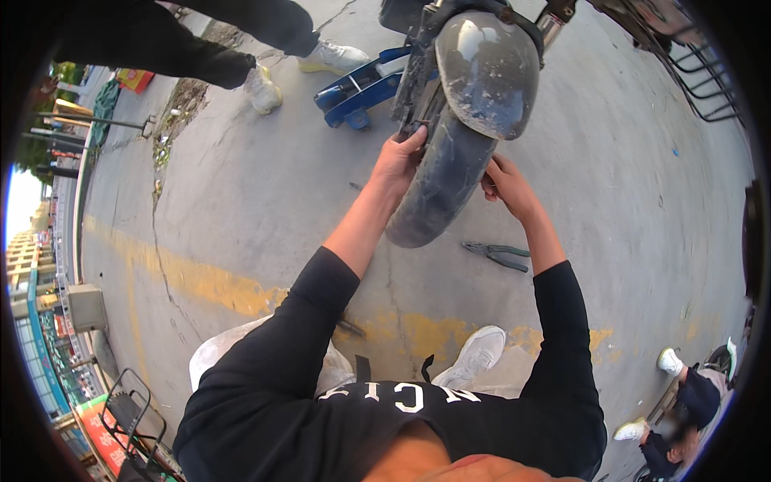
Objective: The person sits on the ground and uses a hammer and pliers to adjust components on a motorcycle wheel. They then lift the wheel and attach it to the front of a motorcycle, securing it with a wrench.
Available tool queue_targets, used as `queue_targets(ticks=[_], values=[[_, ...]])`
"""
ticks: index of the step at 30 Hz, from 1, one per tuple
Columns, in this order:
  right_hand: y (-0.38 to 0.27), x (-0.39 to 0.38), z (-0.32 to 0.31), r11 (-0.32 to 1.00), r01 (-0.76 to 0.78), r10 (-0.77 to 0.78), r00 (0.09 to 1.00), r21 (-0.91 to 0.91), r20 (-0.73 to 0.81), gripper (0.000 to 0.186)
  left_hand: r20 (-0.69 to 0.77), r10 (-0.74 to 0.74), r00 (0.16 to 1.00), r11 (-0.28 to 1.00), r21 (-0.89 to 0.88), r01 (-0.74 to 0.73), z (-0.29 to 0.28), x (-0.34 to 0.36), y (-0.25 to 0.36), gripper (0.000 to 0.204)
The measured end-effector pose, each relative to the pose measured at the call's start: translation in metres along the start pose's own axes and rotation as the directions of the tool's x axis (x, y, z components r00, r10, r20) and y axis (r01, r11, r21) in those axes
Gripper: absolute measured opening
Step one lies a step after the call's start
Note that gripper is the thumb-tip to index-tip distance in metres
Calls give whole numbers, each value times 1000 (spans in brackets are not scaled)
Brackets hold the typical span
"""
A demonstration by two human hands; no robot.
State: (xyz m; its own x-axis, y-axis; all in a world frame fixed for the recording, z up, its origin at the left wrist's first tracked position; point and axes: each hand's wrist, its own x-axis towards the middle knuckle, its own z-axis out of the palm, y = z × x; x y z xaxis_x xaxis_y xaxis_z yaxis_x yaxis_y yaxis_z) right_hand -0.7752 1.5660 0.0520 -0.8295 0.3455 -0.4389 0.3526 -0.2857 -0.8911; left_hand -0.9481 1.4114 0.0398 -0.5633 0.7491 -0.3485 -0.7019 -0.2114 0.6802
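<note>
A scuffed black tyre (442, 185) stands in front of me, with a dirty, glossy dark mudguard (487, 76) over its top. My left hand (399, 161) is at the wheel's left side, thumb pressed on a dark part (412, 128) near the foot of the fork. Its other fingers are mostly hidden. On the wheel's right side is my right hand (506, 185), fingers curled in close to the tyre. Whatever they grip cannot be made out. Dark-handled pliers (498, 255) lie on the ground below my right hand.
A blue floor jack (361, 88) sits left of the wheel, near another person's shoes (333, 58). A vehicle with a black wire rack (699, 76) stands at upper right. Someone sits at lower right (695, 402). Worn yellow paint (217, 281) crosses the cracked concrete.
</note>
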Motion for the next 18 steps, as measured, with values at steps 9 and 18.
queue_targets(ticks=[9,18], values=[[3,10,-18,932,-201,174,978,301,114,23,28,-47,998,987,-152,51,7,-2,0,35],[26,16,-17,969,-14,32,997,249,-69,14,27,74,997,989,-133,-70,2,2,-14,34]])
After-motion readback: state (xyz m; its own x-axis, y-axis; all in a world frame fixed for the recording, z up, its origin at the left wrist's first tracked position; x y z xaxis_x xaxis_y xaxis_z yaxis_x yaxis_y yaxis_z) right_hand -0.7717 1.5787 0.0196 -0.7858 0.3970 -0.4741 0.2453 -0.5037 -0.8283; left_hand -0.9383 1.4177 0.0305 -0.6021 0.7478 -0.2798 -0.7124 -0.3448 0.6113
